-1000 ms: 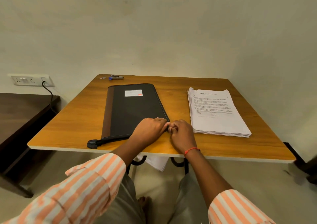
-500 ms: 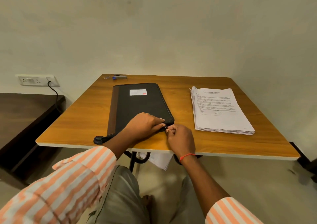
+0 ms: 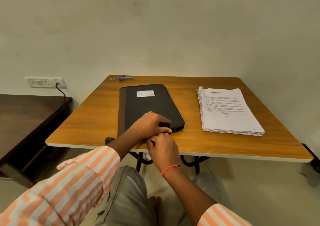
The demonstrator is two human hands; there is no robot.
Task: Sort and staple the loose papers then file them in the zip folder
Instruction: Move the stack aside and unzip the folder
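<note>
Both hands meet at the near right corner of the zip folder (image 3: 147,104), which lies flat on the table (image 3: 97,115); my left hand (image 3: 150,123) rests on its cover, fingers and thumb curled round the near edge, gripping it; my right hand (image 3: 163,148) touches that edge, fingers bunched, though whether they pinch anything I cannot tell; the loose papers (image 3: 226,111) sit stacked to the right, apart from the folder; the stapler (image 3: 126,78) lies at the far edge

1. Soft, warm, rather dim indoor light falls evenly across the table (image 3: 97,118).
2. Dark shadow pools beneath the table and left of it.
3. Wide-angle distortion bends the table's edges; the sleeve (image 3: 69,182) below it looks blurred.
</note>
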